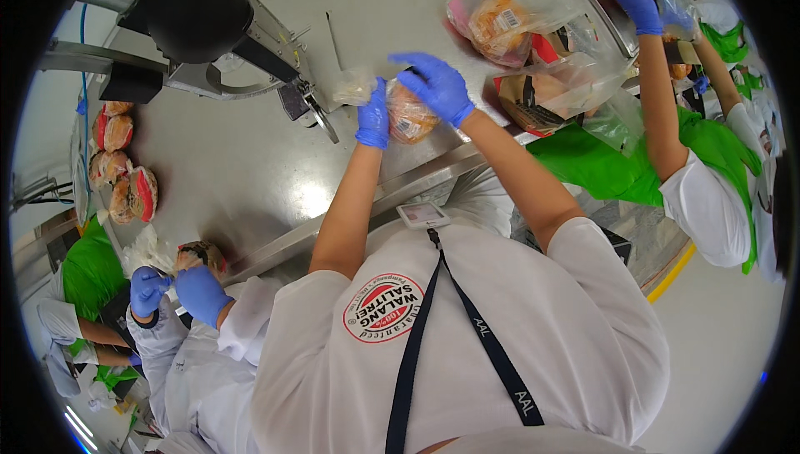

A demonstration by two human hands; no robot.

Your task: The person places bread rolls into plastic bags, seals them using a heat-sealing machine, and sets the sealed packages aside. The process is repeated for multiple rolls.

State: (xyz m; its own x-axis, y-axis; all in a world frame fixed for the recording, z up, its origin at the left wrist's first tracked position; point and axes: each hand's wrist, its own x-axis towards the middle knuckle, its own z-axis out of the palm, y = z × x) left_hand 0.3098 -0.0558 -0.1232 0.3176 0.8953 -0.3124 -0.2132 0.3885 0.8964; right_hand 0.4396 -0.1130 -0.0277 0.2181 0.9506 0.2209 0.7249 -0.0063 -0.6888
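Along the left edge of the steel counter (258, 145), brown-and-red wrapped packages (121, 158) lie clustered. Toward the near-left corner, a co-worker's gloved hands (202, 294) are at a wrapped parcel (208, 255). A machine (197, 8) with a dark round housing overhangs the counter's far-left part.

At the middle of the near edge, my left hand (373, 116) is closed on what looks like the gathered neck (354, 87) of a clear bag (411, 112), loose plastic spilling out on the machine's side. Inside sits a rounded golden-brown piece behind a white label (411, 126). My right hand (442, 91) lies over the bag's right side, fingers stretched and apart, not clamped. The step in hand, I judge, is gathering the neck; the next move calls for a tight, even bunch and a steady bag.

Toward the counter's right end, another bag (500, 25) holds brown contents; closer to the near edge, loose clear plastic (596, 79) partly covers a red-and-black package (527, 104). Farther right, a second co-worker's gloved hand (636, 4) is at clear plastic.
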